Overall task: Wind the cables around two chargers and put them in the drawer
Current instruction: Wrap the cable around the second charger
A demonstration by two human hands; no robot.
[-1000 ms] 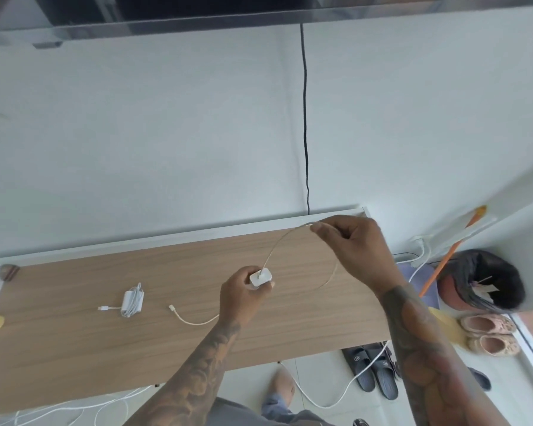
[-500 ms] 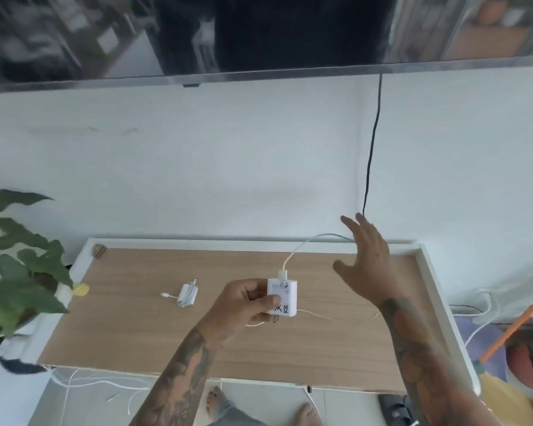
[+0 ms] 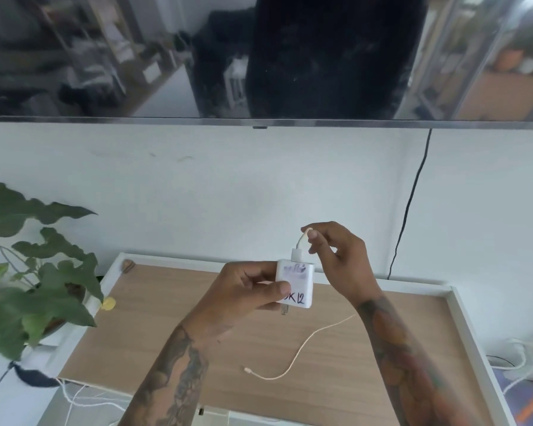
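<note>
A white wall is running behind the wood-topped bench (image 3: pixel 173 327), with a dark glossy screen (image 3: pixel 259 56) hanging above it. At the left edge a leafy plant (image 3: pixel 34 272) is leaning in beside the bench. Above the middle of the bench, the left hand (image 3: pixel 246 290) is holding the white charger (image 3: pixel 296 282) up, thumb and fingers wrapping its body. Just right of it, the right hand (image 3: pixel 336 256) is pinching the cable (image 3: pixel 302 348) near its plug at the charger's top, its grip closing on the cord. The cable's loose end is trailing down across the bench top.
</note>
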